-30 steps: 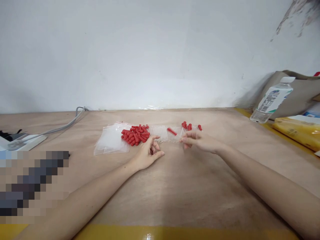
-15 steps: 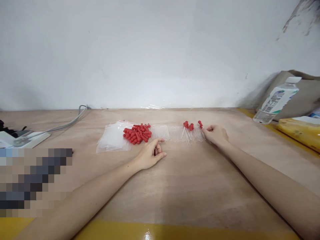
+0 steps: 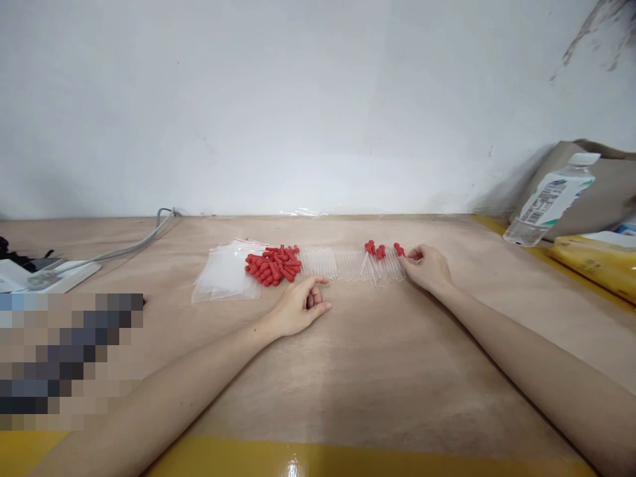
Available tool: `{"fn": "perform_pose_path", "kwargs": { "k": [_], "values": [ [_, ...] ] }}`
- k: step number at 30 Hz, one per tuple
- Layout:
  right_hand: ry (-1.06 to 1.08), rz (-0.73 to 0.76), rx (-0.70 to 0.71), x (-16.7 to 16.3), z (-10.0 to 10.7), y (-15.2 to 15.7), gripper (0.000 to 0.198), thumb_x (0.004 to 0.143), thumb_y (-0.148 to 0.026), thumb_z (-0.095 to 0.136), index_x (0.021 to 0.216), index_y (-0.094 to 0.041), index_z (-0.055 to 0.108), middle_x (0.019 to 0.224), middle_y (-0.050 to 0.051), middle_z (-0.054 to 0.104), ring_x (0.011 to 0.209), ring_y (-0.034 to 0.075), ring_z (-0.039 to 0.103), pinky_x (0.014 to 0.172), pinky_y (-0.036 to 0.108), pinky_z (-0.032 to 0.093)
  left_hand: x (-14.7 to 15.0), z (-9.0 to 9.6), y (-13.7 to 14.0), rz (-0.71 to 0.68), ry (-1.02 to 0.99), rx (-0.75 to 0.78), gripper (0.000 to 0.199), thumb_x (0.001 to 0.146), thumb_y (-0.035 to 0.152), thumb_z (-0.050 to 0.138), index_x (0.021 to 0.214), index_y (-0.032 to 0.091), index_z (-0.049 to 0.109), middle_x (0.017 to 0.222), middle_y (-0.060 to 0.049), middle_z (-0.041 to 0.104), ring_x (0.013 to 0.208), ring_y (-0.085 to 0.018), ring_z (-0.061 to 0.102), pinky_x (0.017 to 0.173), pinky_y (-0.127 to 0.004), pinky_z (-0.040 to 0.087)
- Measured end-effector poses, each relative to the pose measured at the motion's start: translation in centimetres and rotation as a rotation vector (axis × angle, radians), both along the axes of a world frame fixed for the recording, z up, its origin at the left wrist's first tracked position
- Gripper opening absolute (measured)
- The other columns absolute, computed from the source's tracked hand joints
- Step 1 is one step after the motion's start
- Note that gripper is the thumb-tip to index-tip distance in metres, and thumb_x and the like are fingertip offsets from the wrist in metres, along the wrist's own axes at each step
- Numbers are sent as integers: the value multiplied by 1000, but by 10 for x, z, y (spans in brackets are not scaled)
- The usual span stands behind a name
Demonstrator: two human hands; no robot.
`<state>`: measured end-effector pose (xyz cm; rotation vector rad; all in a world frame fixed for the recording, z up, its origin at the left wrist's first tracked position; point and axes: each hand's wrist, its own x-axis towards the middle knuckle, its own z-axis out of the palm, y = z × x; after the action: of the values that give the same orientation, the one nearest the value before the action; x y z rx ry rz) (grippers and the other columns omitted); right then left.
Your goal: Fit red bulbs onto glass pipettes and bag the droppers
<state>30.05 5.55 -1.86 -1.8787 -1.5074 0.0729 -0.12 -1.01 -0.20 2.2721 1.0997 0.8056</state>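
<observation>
Right hand pinches a slender, clear, red-bulbed dropper at the brown counter; the left hand holds nothing, fingers parted. Likely light, brittle-stemmed, best gripped near its soft-looking bulb.

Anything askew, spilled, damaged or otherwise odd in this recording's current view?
A couple of red-bulbed tubes lie aslant across the otherwise fairly even row of clear tubes, left of the right hand. At upper right, the pale wall has a dark, stained or peeling patch. No spill shows.
</observation>
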Motion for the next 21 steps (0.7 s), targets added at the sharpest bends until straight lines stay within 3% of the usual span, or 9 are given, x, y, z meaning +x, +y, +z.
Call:
{"fn": "perform_pose_path", "kwargs": {
  "k": [10, 21],
  "values": [
    [-96, 63, 48, -4, -1, -2, 13, 68, -27, 54, 64, -17, 61, 76, 7, 56, 74, 19, 55, 73, 29, 41, 1, 1, 0, -1, 13, 14, 31, 77, 27, 55, 106, 17, 50, 66, 3, 52, 52, -9, 45, 50, -21, 38],
    [-278, 73, -43, -8, 7, -5, 17, 70, -24, 49, 61, -16, 61, 73, 11, 58, 71, 21, 55, 70, 31, 41, 1, 0, 0, 0, 18, 30, 27, 77, 27, 55, 103, 17, 52, 66, 3, 52, 53, -9, 45, 50, -21, 39]
  ]
}}
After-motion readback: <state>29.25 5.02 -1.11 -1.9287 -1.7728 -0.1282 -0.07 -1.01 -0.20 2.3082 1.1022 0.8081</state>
